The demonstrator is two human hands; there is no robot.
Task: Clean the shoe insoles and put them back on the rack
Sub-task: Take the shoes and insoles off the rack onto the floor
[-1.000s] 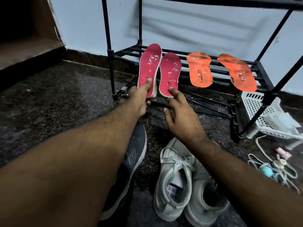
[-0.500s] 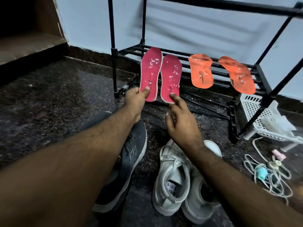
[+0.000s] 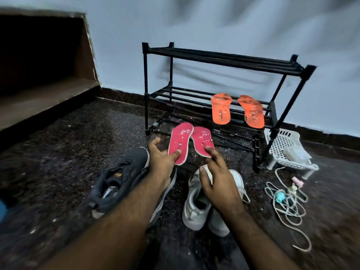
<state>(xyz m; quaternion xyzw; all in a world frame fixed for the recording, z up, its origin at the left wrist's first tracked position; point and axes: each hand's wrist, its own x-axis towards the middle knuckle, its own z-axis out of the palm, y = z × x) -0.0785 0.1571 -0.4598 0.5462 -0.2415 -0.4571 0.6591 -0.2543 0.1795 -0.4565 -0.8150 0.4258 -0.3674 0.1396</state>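
Now we see black rack (image 3: 224, 61) against wall, two orange insoles (image 3: 221, 109) lying across its lower shelf, toes toward wall, heels overhanging front. Grey shoe (image 3: 120, 182) and white shoes (image 3: 196, 207) on floor beneath our arms. Our two pink insoles (image 3: 180, 143) held clear of rack, in front of it, long axes running away from us, toes converging and touching. Left hand (image 3: 161, 162) grip clamped on left insole heel, thumb on top. Right hand (image 3: 218, 180) pinches right insole heel, fingers on top.
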